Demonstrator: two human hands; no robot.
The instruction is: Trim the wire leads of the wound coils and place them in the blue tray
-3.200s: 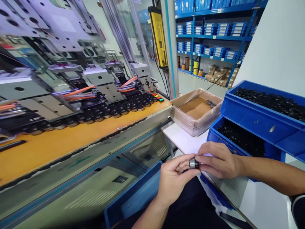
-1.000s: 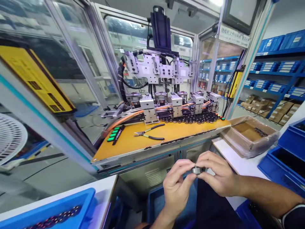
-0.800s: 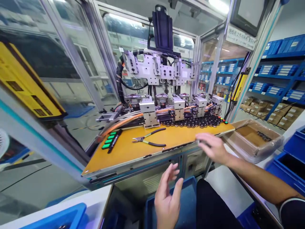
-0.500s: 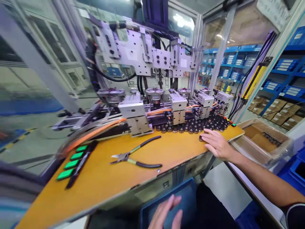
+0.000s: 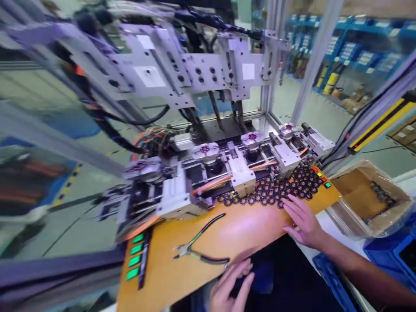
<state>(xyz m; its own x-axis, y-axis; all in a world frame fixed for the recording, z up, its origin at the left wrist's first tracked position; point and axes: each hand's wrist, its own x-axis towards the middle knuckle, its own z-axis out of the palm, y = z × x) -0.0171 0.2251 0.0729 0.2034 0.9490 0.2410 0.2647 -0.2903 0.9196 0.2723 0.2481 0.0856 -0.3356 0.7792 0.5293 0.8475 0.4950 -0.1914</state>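
Note:
Many small black rings (image 5: 292, 184) lie clustered along the machine side of the orange table (image 5: 253, 225). My right hand (image 5: 302, 221) rests at the near edge of this cluster, fingers apart, fingertips beside the nearest rings; nothing is held in it. At the table's front edge, my left hand (image 5: 232, 286) has its thumb and fingers apart, with nothing seen between them. Just beyond it lie open cutting pliers (image 5: 199, 251) with dark handles.
Metal fixtures (image 5: 240, 171) with round purple-red tops line the back of the table. Green buttons (image 5: 134, 261) and a black strip sit at left. A plastic-lined box (image 5: 357, 190) with dark parts stands at right. Metal plates (image 5: 201, 73) hang overhead.
The view has tilted down and moved closer to the fixtures. My right hand no longer touches the single ring apart from the cluster. My left hand has come up to the table edge.

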